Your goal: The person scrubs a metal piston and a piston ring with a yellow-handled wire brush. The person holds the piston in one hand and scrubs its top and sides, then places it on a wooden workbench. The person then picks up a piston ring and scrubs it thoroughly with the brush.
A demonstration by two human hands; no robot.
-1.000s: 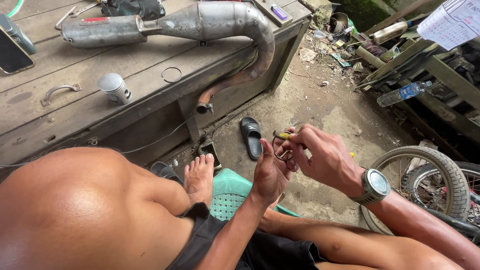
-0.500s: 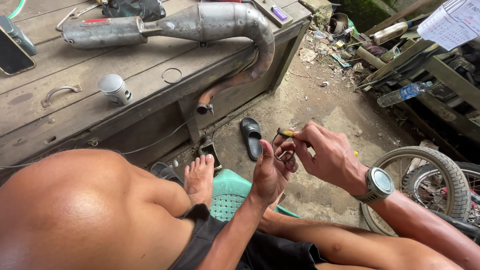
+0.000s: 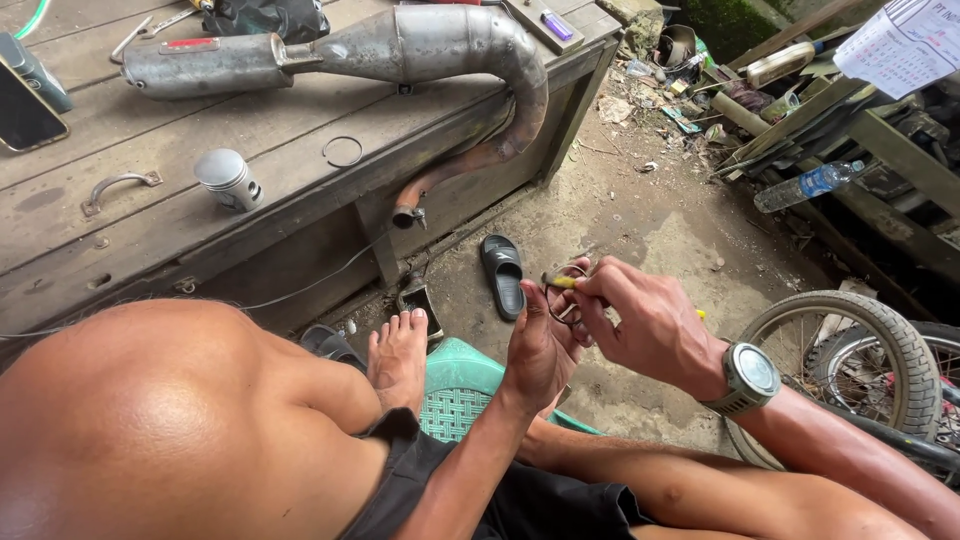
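Note:
My left hand [image 3: 540, 352] and my right hand [image 3: 650, 325] meet in front of me, above the dirt floor. Between their fingertips is a thin metal ring [image 3: 563, 300], pinched by my left hand. My right hand, with a wristwatch [image 3: 750, 378] on it, grips a small yellow-handled tool [image 3: 562, 282] whose tip lies against the ring. The tool's other yellow end pokes out behind the right hand. My bare knee fills the lower left, and my foot [image 3: 398, 352] rests on a green plastic stool [image 3: 458, 388].
A wooden bench [image 3: 150, 230] on the left carries a metal piston [image 3: 228, 178], a second loose ring [image 3: 343, 152], a silver exhaust pipe [image 3: 400, 48] and a phone [image 3: 25, 112]. A black sandal [image 3: 502, 272] lies on the floor. A spoked wheel [image 3: 850, 345] and a plastic bottle [image 3: 810, 183] are to the right.
Both hands stay together on the ring and tool, with only small finger shifts. Nothing else has moved.

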